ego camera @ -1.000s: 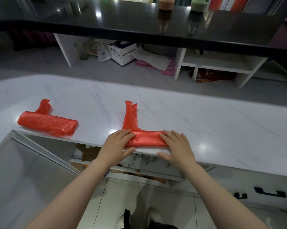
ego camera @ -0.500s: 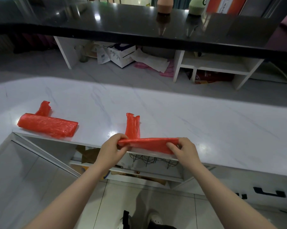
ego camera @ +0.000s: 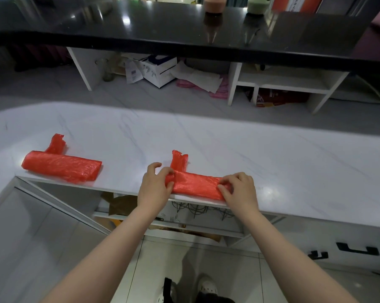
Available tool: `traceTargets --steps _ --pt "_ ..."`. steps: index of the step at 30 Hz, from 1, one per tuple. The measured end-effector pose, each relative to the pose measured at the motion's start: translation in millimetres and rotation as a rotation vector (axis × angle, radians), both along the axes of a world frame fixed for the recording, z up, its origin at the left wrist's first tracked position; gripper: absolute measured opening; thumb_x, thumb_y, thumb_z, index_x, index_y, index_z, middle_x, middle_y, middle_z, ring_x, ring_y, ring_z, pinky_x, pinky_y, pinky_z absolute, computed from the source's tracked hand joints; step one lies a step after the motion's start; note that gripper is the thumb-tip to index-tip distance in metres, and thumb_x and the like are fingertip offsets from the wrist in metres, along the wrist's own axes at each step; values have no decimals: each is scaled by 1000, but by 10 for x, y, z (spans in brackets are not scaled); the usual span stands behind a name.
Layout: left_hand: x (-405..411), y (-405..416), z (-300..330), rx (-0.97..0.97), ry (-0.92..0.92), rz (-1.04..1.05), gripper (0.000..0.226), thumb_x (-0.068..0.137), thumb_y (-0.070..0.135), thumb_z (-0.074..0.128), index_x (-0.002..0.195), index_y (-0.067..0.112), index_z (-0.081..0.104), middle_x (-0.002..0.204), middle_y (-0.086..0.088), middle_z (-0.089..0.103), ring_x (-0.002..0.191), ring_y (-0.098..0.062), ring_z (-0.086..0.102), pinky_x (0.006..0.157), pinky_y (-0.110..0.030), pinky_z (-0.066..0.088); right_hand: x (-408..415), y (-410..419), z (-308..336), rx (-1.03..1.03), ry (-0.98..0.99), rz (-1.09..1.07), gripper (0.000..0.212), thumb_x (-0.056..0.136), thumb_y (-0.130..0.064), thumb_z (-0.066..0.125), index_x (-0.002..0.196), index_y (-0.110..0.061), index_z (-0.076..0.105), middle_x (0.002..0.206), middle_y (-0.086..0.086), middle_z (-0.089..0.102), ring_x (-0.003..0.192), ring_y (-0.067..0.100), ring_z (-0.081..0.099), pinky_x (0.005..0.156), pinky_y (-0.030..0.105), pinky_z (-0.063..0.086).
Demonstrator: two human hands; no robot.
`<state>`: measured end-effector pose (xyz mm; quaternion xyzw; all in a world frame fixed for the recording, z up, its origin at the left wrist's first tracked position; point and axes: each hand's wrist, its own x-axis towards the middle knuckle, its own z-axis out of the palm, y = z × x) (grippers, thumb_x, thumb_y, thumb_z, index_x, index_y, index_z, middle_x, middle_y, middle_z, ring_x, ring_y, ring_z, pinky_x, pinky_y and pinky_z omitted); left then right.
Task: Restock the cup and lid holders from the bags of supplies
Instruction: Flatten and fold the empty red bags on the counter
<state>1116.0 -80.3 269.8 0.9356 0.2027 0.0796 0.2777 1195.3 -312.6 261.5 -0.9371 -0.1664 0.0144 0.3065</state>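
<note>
A red plastic bag, folded into a long strip [ego camera: 195, 183], lies along the front edge of the white marble counter [ego camera: 272, 162], its handles sticking up at the strip's left end. My left hand [ego camera: 155, 184] pinches the strip's left end with curled fingers. My right hand [ego camera: 239, 189] pinches the right end in the same way. A second red bag, folded the same way [ego camera: 61, 166], lies alone at the counter's left front. No cups, lids or holders are in view.
A black raised bar top [ego camera: 184, 29] runs across the back, with two cup-like objects on it. Below it stand white cubby shelves [ego camera: 278, 86] holding a box, papers and packets. An open cabinet [ego camera: 141, 211] lies under the counter's front edge. My feet show on the tiled floor.
Both hands first pressed flat on the red strip, then lifted its near edge and folded it over. Now they pinch the two ends of the narrower strip on the counter.
</note>
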Motion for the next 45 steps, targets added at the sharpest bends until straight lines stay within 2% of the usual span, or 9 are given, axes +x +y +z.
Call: traceTargets --steps 4,8,12,18,23,28,33,37,45 --pt "-40 28 -27 322 -106 -203 29 89 13 62 118 13 64 146 -11 43 132 -34 41 107 -45 34 -26 -132 -35 -136 -82 224 37 95 -39 51 128 -24 58 152 0 32 143 25 20 116 43 22" --pt "-177 150 -103 280 -82 -390 42 93 19 58 133 9 53 143 -9 48 131 -28 45 112 -38 26 -82 -271 -40 -375 -79 469 85 79 -72 44 148 -24 32 156 -7 25 146 20 16 119 41 2" --pt "-358 305 -155 247 -46 -494 66 78 35 75 137 19 48 141 0 49 129 -19 46 110 -33 28 -137 -293 -47 -61 -205 383 49 69 -23 85 115 -15 70 118 11 60 112 34 53 96 44 44" --pt "-263 196 -18 -102 -104 -257 26 82 21 69 105 33 61 98 14 65 92 -2 56 85 -24 45 -96 -180 130 100 62 184 21 85 -24 53 78 -33 70 71 -13 56 73 10 50 68 27 36" --pt "-81 108 92 -346 -32 19 24 89 37 61 110 30 51 97 7 67 89 -11 63 81 -33 51 -25 -83 141 261 254 -83 36 86 -36 66 113 -36 43 79 -9 67 76 13 64 71 35 53" --pt "87 -35 140 -7 38 87 46 90 39 59 130 27 40 91 2 64 92 -23 60 88 -43 43 59 5 110 -83 5 -40 41 90 -40 57 128 -34 42 94 1 64 93 24 55 84 38 45" --pt "131 -136 99 417 -72 -230 61 83 3 62 140 19 45 146 -20 37 131 -41 39 106 -50 32 94 37 107 -261 -94 0 41 92 -30 55 133 -25 51 139 6 42 130 26 32 106 42 33" --pt "176 -196 26 297 129 -510 69 89 -2 40 151 22 20 160 -3 12 147 -22 7 117 -35 -2 72 189 105 -383 -160 425 55 98 -21 43 149 -30 26 161 0 9 148 24 1 117 45 -1" --pt "110 -132 -138 434 208 -570 81 85 74 6 145 27 -21 151 6 -29 140 -12 -27 113 -30 -16 140 140 -97 -555 -104 593 79 88 -72 16 151 -32 -10 159 -4 -18 146 20 -19 112 41 -18"
